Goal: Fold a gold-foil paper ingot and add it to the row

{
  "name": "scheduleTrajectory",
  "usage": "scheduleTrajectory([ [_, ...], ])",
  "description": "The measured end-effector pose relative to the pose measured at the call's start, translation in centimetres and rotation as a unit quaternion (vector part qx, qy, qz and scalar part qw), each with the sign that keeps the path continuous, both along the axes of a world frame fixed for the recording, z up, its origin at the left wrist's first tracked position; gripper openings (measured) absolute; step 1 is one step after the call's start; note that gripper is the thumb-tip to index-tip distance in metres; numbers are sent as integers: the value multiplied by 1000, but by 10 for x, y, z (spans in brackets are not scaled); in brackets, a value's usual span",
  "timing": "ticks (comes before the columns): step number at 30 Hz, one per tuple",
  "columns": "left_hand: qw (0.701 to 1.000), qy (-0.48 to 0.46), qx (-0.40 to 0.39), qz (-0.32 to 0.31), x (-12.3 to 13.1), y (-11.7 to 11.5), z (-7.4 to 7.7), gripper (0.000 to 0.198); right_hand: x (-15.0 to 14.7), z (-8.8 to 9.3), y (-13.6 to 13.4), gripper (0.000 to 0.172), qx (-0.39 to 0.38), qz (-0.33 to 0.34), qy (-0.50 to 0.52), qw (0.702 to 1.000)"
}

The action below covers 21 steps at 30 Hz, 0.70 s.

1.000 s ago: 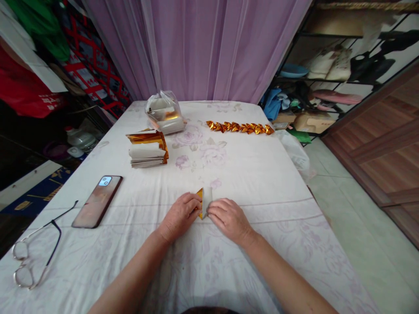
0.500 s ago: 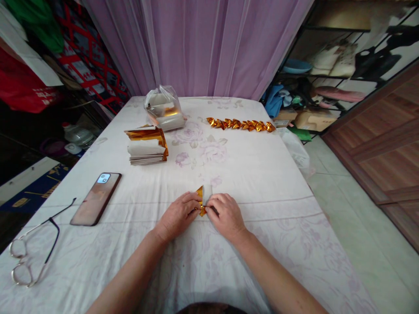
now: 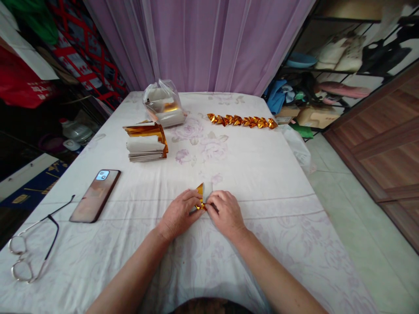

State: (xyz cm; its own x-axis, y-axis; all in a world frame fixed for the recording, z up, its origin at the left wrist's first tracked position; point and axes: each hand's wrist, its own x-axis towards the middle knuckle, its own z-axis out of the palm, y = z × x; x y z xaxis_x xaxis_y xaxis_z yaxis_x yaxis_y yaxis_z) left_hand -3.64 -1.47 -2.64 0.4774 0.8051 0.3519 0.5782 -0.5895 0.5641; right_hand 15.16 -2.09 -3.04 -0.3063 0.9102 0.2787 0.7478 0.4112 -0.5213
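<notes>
A small sheet of gold foil paper [image 3: 200,190], partly folded, lies on the tablecloth between my hands. Its gold side shows on the left and its pale back on the right. My left hand [image 3: 182,213] presses on its left part, with the thumb at the lower edge. Fingers of my right hand [image 3: 226,213] pinch its lower right, and they hide part of the folds. Farther back lies a row of folded gold foil pieces [image 3: 242,121]. A stack of foil paper sheets [image 3: 145,148] rests at the left.
Behind the stack sits a clear plastic bag [image 3: 163,104] holding more paper. A phone [image 3: 95,196] and a pair of glasses [image 3: 22,257] lie on the left of the table. Shelves with shoes [image 3: 340,54] stand beyond the right edge.
The lower tip of the foil paper, which pointed toward me, is now turned up under my fingers. My left thumb has moved in along the lower edge. The camera view has shifted slightly.
</notes>
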Motion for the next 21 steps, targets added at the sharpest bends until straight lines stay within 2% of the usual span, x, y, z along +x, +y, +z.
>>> scheduleTrajectory([
  [12, 1000, 0, -4, 26, 5, -3, 0, 18, -2, -2, 0, 8, -4, -20, -12, 1000],
  [21, 999, -2, -9, 48, 8, -6, -1, 11, 1, -1, 2, 8, -9, -8, 2, 1000],
])
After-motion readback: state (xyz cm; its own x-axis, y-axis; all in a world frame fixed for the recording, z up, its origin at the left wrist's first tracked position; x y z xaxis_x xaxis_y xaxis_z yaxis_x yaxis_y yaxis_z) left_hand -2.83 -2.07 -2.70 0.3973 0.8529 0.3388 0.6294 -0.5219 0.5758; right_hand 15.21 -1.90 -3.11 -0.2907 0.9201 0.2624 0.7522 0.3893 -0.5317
